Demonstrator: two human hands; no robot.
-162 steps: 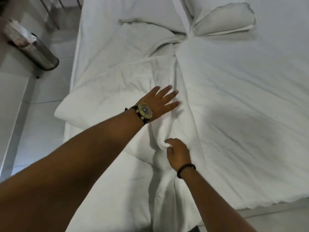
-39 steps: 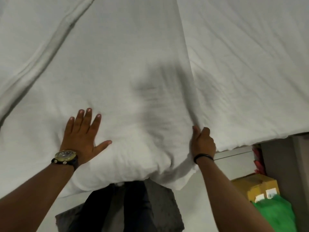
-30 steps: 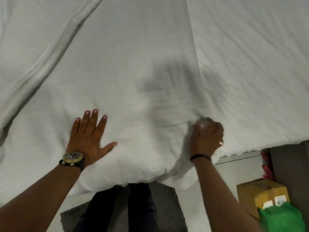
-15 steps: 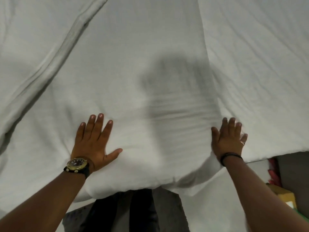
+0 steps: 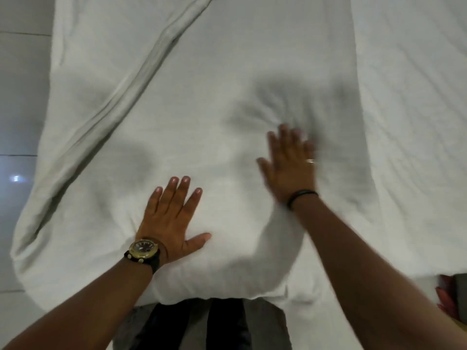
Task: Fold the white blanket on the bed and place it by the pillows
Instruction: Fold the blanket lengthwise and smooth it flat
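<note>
Both hands lie flat, fingers spread and grip released, on the folded white cloth blanket (image 5: pixel 202 109): left hand (image 5: pixel 171 221) nearer, right hand (image 5: pixel 290 168) farther and blurred.

**White on white, with gold and black at the wrists**

The blanket (image 5: pixel 202 109) is plain white, shaded grey along its folded ridge. The sheet (image 5: pixel 409 97) beside it is the same unpatterned white. A gold-cased, dark-dialled wristwatch (image 5: pixel 144 250) sits on a black strap. The wristband (image 5: pixel 302 195) is black, the ring (image 5: pixel 310 161) pale and shiny. Floor tiles (image 5: pixel 20 97) are light grey.
</note>
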